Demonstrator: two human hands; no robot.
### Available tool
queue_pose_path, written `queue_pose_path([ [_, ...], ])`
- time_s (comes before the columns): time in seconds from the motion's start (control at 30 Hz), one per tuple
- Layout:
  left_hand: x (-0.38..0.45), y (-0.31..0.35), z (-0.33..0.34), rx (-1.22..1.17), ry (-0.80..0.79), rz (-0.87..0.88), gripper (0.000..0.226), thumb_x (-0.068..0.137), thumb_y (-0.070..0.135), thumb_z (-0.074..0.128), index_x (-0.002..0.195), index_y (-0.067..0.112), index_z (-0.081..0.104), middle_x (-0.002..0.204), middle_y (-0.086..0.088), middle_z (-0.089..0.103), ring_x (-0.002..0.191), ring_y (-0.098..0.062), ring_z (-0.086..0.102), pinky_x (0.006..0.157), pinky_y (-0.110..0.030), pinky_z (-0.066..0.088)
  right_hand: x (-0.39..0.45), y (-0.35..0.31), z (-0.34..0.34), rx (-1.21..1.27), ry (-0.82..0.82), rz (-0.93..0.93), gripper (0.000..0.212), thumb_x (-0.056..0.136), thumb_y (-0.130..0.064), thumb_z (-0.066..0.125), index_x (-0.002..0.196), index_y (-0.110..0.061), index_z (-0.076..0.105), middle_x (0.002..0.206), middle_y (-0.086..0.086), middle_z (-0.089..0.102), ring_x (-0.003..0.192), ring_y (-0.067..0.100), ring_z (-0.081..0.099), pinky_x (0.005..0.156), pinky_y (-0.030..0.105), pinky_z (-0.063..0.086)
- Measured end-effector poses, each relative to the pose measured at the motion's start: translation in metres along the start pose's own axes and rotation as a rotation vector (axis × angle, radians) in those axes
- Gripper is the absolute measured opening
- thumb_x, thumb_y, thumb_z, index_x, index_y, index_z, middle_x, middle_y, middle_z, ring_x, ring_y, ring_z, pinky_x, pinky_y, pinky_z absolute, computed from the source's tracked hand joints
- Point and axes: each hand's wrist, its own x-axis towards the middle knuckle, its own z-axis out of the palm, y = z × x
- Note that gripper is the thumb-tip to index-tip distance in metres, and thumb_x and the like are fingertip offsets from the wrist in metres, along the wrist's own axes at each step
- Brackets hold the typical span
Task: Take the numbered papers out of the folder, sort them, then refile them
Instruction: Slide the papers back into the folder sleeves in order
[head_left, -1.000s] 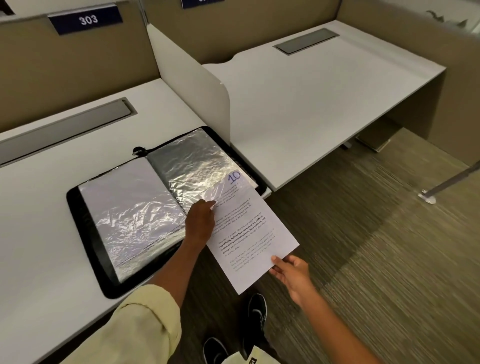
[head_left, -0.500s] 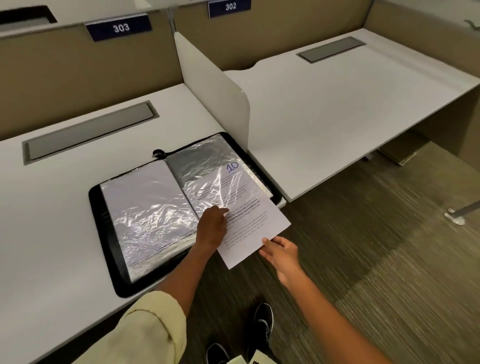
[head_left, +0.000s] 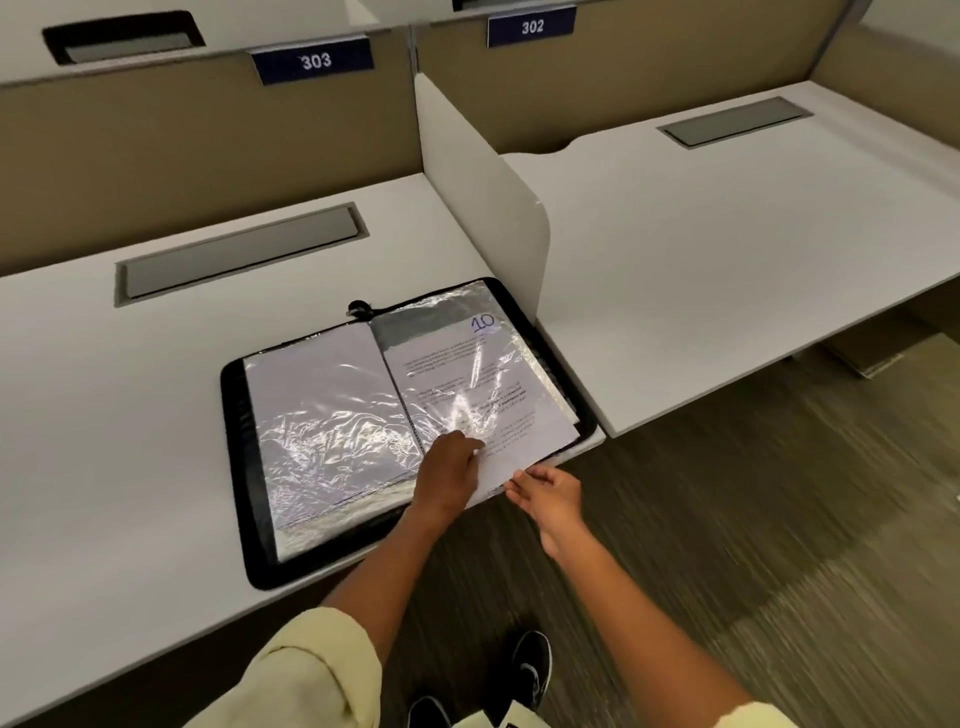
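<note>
- At the near edge of the view, below the folder (head_left: 363, 441), two dark shoes (head_left: 530, 670) stand on the striped carpet (head_left: 753, 519), with pale yellow sleeves (head_left: 311, 675) at the bottom of the frame.
- The right hand (head_left: 548, 493) sits just off the folder's near right corner, fingers loosely extended, their tips touching the protruding bottom edge of the paper marked 10 (head_left: 467, 395); nothing is gripped.
- The left hand (head_left: 449, 470) rests on the folder's right page at its near edge, fingers curled down at the mouth of the plastic sleeve (head_left: 457, 364); whether it pinches the plastic or only presses it cannot be told.
- The paper marked 10 lies mostly inside that plastic sleeve on the folder's right page, its number near the far right corner, its bottom corner sticking out toward the person.
- The folder lies open and flat on the white desk (head_left: 130, 415), black border all round, its near right corner at the desk's edge.
- The folder's left page (head_left: 322, 426) shows crinkled, shiny plastic over white.
- Beyond the folder, a grey cable hatch (head_left: 239, 252) is set into the desk.
- To the folder's right stands a white divider panel (head_left: 478, 182), with a second desk (head_left: 727, 260) past it.
- Farthest from the folder, blue plates read 303 (head_left: 314, 61) and 302 (head_left: 531, 26).
</note>
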Motion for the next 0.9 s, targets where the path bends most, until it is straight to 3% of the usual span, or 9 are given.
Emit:
queue_pose_path([
  [0.3,0.003,0.000,0.002,0.017,0.001,-0.050,0.025,0.091,0.014,0.059,0.112,0.015,0.072,0.094,-0.004,0.067,0.094,-0.021,0.057,0.075,-0.029,0.040,0.022,-0.001,0.014,-0.094,-0.017,-0.043,0.009,0.090,-0.002,0.070,0.097,0.001,0.065,0.093,0.021,0.072,0.080,0.024,0.075,0.070,0.027,0.060],
  [0.5,0.002,0.001,0.008,-0.003,0.062,-0.111,0.018,0.091,0.019,0.061,0.104,0.014,0.073,0.092,-0.002,0.065,0.090,-0.017,0.058,0.072,-0.022,0.035,0.032,-0.012,0.026,-0.158,0.002,-0.086,0.006,0.089,-0.002,0.071,0.090,0.003,0.068,0.084,0.019,0.073,0.074,0.023,0.075,0.068,0.026,0.061],
  [0.7,0.000,0.003,0.009,-0.020,0.086,-0.148,0.017,0.091,0.020,0.061,0.103,0.017,0.073,0.089,0.001,0.065,0.085,-0.014,0.056,0.071,-0.023,0.036,0.039,-0.026,0.041,-0.195,0.012,-0.096,0.008,0.087,0.000,0.072,0.082,-0.004,0.068,0.077,0.016,0.074,0.068,0.023,0.075,0.064,0.029,0.061],
  [0.9,-0.003,0.002,0.011,-0.047,0.114,-0.156,0.016,0.090,0.019,0.063,0.104,0.017,0.072,0.089,0.001,0.065,0.086,-0.014,0.056,0.076,-0.027,0.044,0.046,-0.030,0.049,-0.250,-0.011,-0.070,0.004,0.088,-0.005,0.074,0.089,-0.005,0.070,0.083,0.012,0.074,0.056,0.015,0.072,0.054,0.024,0.056],
])
